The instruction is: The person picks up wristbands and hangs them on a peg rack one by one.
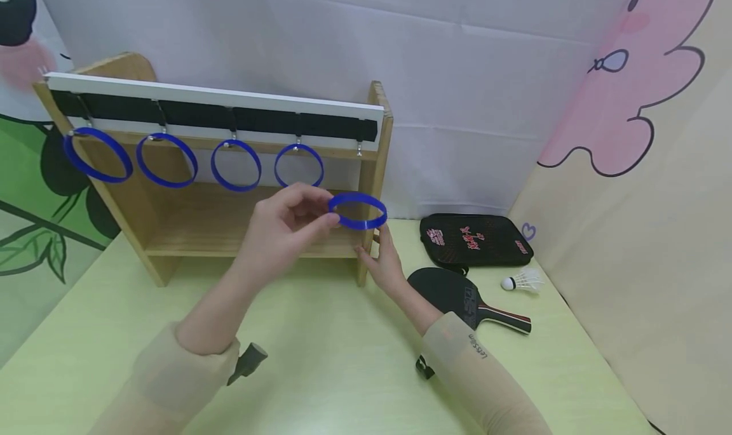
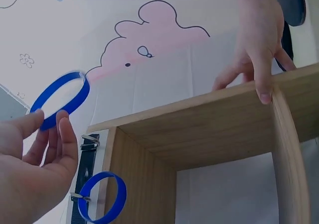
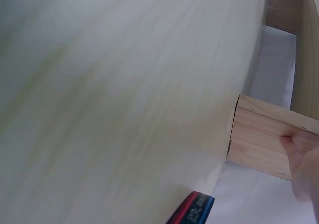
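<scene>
My left hand pinches a blue ring between thumb and fingers, in front of the right end of a small wooden shelf. In the left wrist view this ring tilts away from the fingertips. My right hand grips the shelf's right side panel, thumb on one face and fingers on the other. Several more blue rings hang from small metal hooks along a black strip on the shelf's top. The rightmost hook carries no ring.
Right of the shelf on the pale table lie a black zipped case, a table tennis paddle partly behind my right forearm, and a shuttlecock. A white cloth hangs behind.
</scene>
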Demonstrator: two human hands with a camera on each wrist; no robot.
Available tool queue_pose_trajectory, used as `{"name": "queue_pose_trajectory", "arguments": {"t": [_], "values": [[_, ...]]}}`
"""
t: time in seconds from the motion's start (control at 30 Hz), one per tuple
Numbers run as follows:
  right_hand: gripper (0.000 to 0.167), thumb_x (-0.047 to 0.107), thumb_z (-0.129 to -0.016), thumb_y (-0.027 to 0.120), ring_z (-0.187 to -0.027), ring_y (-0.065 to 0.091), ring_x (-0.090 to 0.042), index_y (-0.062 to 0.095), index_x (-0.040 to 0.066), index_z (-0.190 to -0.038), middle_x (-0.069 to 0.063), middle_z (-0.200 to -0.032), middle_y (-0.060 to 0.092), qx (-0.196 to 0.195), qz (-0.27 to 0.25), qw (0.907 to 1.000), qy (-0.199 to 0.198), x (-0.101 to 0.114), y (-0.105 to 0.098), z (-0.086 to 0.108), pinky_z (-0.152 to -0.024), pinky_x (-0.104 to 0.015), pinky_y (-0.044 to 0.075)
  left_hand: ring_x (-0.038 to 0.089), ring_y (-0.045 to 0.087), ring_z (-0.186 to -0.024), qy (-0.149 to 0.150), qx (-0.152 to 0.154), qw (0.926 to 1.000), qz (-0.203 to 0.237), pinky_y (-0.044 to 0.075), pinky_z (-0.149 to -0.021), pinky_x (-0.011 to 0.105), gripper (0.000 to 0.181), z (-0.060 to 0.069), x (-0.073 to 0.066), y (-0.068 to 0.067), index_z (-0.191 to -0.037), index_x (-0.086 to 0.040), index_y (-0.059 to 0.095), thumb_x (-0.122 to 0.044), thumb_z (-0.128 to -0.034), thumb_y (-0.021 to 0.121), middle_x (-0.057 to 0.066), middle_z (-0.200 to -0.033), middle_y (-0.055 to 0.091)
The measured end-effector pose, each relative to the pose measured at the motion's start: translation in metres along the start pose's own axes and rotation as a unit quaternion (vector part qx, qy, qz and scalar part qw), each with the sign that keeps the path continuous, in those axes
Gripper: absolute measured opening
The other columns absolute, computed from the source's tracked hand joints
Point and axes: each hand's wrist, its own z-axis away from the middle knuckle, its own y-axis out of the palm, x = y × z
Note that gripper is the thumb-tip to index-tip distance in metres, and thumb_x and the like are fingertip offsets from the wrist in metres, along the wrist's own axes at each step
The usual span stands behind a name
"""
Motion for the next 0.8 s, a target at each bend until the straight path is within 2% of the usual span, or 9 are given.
{"name": "queue_pose_trajectory", "arguments": {"t": [0.1,0.17,0.33,0.57,0.67,0.8], "values": [[0.080,0.012,-0.090,0.062,-0.121,0.049,-0.038,0.009,0.019,-0.151,-0.017,-0.146,0.032,0.005,-0.009,0.9999,0.002,-0.001,0.000,-0.001,-0.077,-0.038,0.056,0.016,0.067,-0.078,-0.032,-0.036,0.9978,0.044,0.056,-0.073,0.024,0.024,-0.006,0.001,0.003,-0.106,0.005,0.061,-0.004,-0.0848,0.069,0.010,-0.092,0.065],[0.081,0.011,-0.091,0.061,-0.122,0.048,-0.038,0.008,0.021,-0.151,-0.017,-0.146,0.031,0.007,-0.017,0.9998,0.007,-0.001,0.000,-0.001,-0.075,-0.037,0.057,0.017,0.067,-0.079,-0.045,-0.057,0.9944,0.077,0.056,-0.075,0.026,0.025,-0.010,0.004,0.005,-0.107,0.006,0.060,-0.005,-0.0859,0.068,0.010,-0.093,0.065],[0.082,0.010,-0.091,0.061,-0.122,0.048,-0.038,0.007,0.023,-0.151,-0.016,-0.146,0.031,0.009,-0.030,0.9995,0.007,-0.003,0.000,-0.001,-0.073,-0.038,0.057,0.020,0.068,-0.082,-0.045,-0.095,0.9838,0.146,0.056,-0.079,0.029,0.025,-0.019,0.011,0.011,-0.106,0.007,0.059,-0.007,-0.0871,0.067,0.010,-0.097,0.065],[0.083,0.011,-0.091,0.062,-0.122,0.048,-0.036,0.007,0.023,-0.151,-0.016,-0.146,0.031,0.009,-0.016,0.9998,0.006,-0.005,0.001,-0.002,-0.075,-0.036,0.057,0.019,0.069,-0.083,-0.055,-0.119,0.9671,0.218,0.055,-0.081,0.031,0.021,-0.027,0.022,0.020,-0.102,0.004,0.061,-0.009,-0.0871,0.067,0.019,-0.098,0.063],[0.083,0.011,-0.091,0.062,-0.122,0.048,-0.036,0.007,0.022,-0.151,-0.016,-0.146,0.031,0.008,-0.017,0.9998,0.005,-0.006,0.001,-0.003,-0.075,-0.036,0.057,0.020,0.069,-0.084,-0.069,-0.125,0.9591,0.245,0.055,-0.080,0.031,0.021,-0.029,0.025,0.022,-0.101,0.003,0.061,-0.009,-0.0863,0.067,0.019,-0.097,0.063],[0.082,0.011,-0.091,0.061,-0.122,0.048,-0.037,0.007,0.021,-0.151,-0.016,-0.146,0.031,0.008,-0.017,0.9998,-0.001,-0.006,0.001,-0.003,-0.075,-0.037,0.057,0.021,0.069,-0.084,-0.088,-0.133,0.9520,0.261,0.056,-0.078,0.032,0.021,-0.029,0.028,0.026,-0.101,0.004,0.061,-0.008,-0.0857,0.068,0.014,-0.095,0.064]]}}
